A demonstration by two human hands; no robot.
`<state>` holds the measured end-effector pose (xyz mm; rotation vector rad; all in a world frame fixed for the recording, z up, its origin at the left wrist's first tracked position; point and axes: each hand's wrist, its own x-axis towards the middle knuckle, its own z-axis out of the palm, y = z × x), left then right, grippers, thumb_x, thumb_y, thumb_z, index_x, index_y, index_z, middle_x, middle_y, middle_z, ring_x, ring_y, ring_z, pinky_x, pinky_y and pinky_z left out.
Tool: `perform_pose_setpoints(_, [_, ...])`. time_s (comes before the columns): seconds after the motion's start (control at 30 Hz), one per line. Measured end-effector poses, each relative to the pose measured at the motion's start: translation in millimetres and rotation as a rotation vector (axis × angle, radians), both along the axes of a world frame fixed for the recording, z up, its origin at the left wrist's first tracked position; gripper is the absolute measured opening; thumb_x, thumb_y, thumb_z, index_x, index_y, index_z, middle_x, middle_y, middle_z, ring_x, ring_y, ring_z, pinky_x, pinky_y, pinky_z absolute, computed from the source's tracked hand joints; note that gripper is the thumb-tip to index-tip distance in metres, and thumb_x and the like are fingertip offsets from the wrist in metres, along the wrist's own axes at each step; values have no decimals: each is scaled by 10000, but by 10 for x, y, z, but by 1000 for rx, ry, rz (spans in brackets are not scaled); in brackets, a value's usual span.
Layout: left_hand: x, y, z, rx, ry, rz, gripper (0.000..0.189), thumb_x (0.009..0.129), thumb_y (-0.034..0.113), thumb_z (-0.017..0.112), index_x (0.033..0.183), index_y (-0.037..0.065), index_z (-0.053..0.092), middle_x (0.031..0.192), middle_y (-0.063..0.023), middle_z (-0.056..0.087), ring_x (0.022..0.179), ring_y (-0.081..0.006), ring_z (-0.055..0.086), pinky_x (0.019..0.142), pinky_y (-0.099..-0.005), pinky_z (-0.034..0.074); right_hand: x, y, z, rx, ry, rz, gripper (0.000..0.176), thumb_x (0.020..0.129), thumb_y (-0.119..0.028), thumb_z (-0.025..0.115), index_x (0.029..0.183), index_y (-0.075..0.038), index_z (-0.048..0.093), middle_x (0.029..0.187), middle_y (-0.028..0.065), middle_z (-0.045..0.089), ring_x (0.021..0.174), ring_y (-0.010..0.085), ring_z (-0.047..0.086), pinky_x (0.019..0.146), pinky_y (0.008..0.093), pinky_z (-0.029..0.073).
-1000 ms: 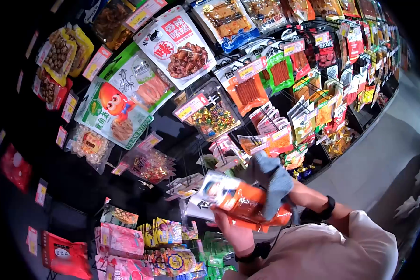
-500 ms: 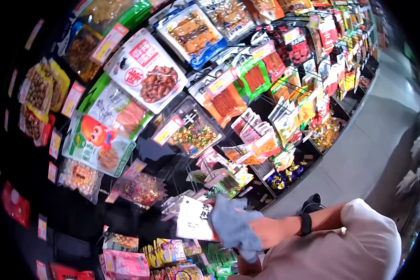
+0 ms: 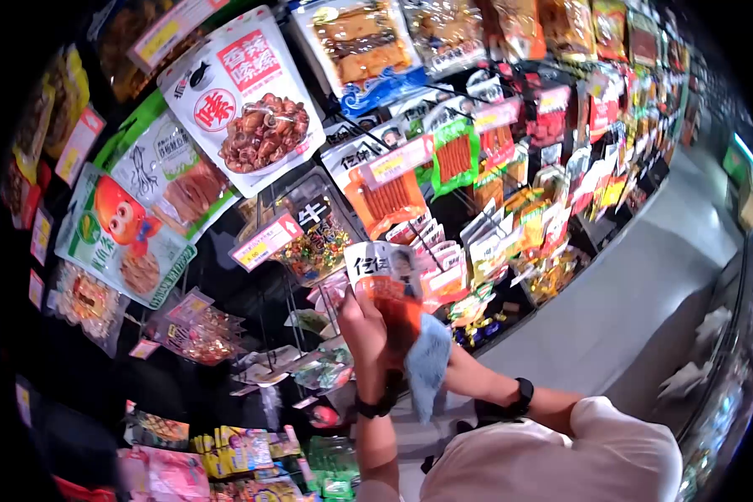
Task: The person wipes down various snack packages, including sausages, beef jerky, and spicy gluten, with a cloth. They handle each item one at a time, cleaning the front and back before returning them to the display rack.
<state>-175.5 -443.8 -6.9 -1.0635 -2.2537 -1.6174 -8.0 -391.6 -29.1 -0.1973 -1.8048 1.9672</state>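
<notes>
A snack packet (image 3: 385, 289) with a white top, black characters and an orange-red lower part is held up in front of the rack. My left hand (image 3: 363, 333) grips it by its left edge, the thumb pointing up along it. A blue-grey cloth (image 3: 428, 361) hangs down at the packet's lower right. My right hand (image 3: 460, 368) is at the cloth and holds it against or close to the packet; its fingers are mostly hidden behind the cloth. Dark bands circle both wrists.
Hooks of hanging snack packets fill the rack, including a large white pouch (image 3: 247, 109) and orange packets of sticks (image 3: 385, 201). Pink price tags (image 3: 268, 241) jut out in front. More packets (image 3: 234, 452) lie below. A grey aisle floor (image 3: 611, 293) runs along the right.
The packet has come up, its orange-red part now showing. My left hand has come into sight on it. The cloth hangs lower on the packet, and the view has shifted.
</notes>
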Motion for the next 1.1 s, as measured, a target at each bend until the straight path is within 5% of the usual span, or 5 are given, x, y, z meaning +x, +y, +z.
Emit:
perform_pose_setpoints(0.17, [-171,268,334,186,-300,-115,377,976,263,434,1011,-79,589,834,-108,642,782,-141,571,706,-319,440,-430,925,45,-5,35,-86,114,894,-53,505,945,-14,600,922,25,620,861,105,574,756,272,475])
perform_pose_setpoints(0.6, [-346,652,359,255,-312,-191,270,951,192,479,953,-60,578,722,-76,603,650,-98,500,589,-299,407,-653,1537,54,258,73,-167,92,846,-55,551,900,11,585,838,49,627,766,110,593,673,255,470])
perform_pose_setpoints(0.8, [-312,769,480,277,-309,-163,274,942,167,494,791,-54,554,541,-30,491,530,-63,398,470,-282,322,-641,1548,275,-194,47,-167,124,815,-47,598,918,19,578,825,37,616,761,105,578,683,252,468])
perform_pose_setpoints(0.87, [-289,767,464,161,-451,-149,235,936,193,520,922,-29,594,809,-23,608,730,-68,501,650,-266,421,-660,1626,120,-54,42,-230,116,819,-50,596,912,17,581,824,34,616,747,101,572,668,251,466])
perform_pose_setpoints(1.1, [-171,889,434,235,-478,-110,214,929,185,529,949,-18,593,877,-48,604,800,-77,502,711,-277,421,-626,1747,6,-6,9,-248,74,827,-56,591,864,8,594,773,14,611,679,90,555,608,247,458])
